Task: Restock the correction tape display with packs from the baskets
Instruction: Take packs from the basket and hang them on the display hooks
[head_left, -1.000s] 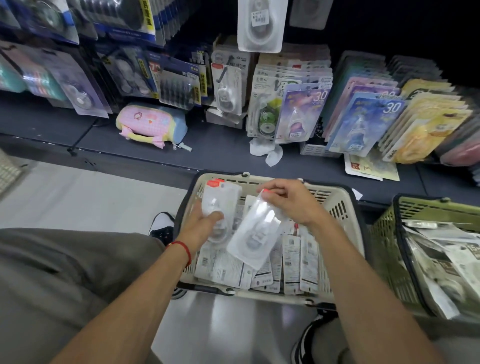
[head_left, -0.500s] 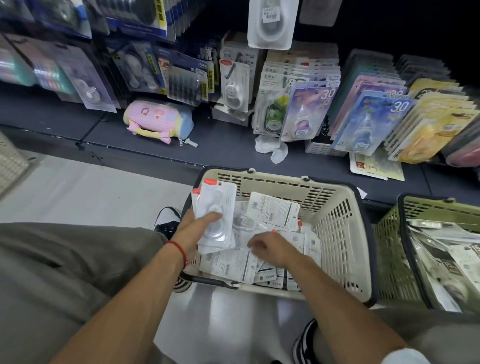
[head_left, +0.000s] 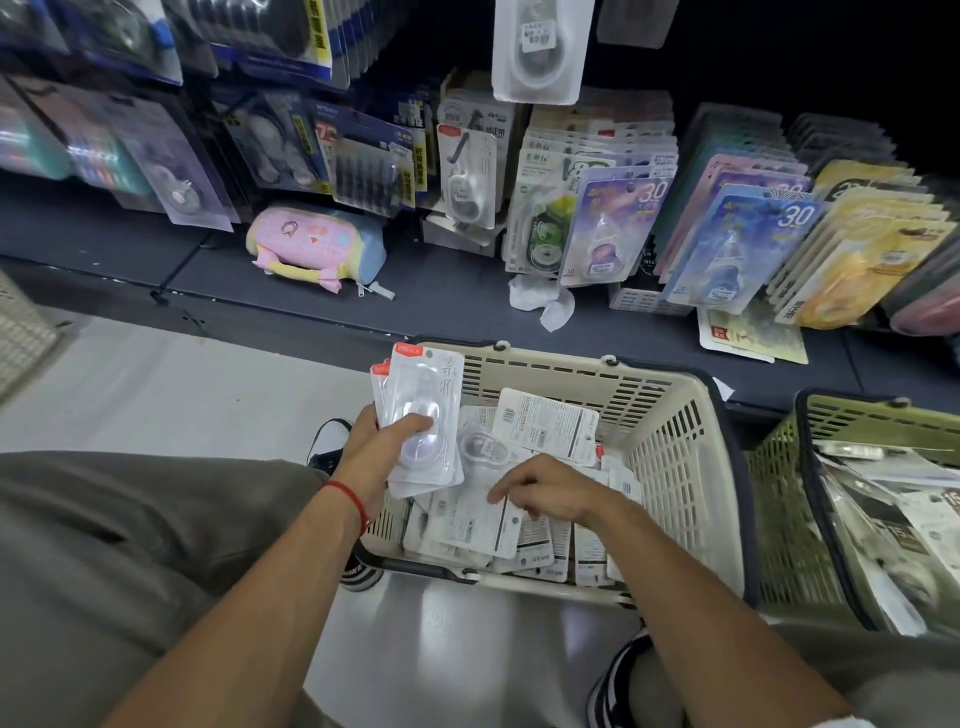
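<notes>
My left hand (head_left: 387, 441) grips a small stack of clear correction tape packs (head_left: 426, 405) with red top labels, held upright over the left rim of the beige basket (head_left: 680, 457). Inside that basket my right hand (head_left: 550, 491) reaches down, its fingers pinching the edge of a white pack (head_left: 478, 525) lying face down on the heap. The correction tape display (head_left: 597, 218) stands on the dark shelf beyond the basket, with rows of carded packs leaning upright.
A green basket (head_left: 779, 519) with more packs stands at the right. A pink pencil case (head_left: 317, 244) and crumpled paper (head_left: 540, 301) lie on the shelf (head_left: 441, 291). My knees and shoes flank the beige basket on the pale floor.
My right hand put its pack onto the left hand's stack, then dropped into the basket and took hold of another pack. The left hand stayed by the rim.
</notes>
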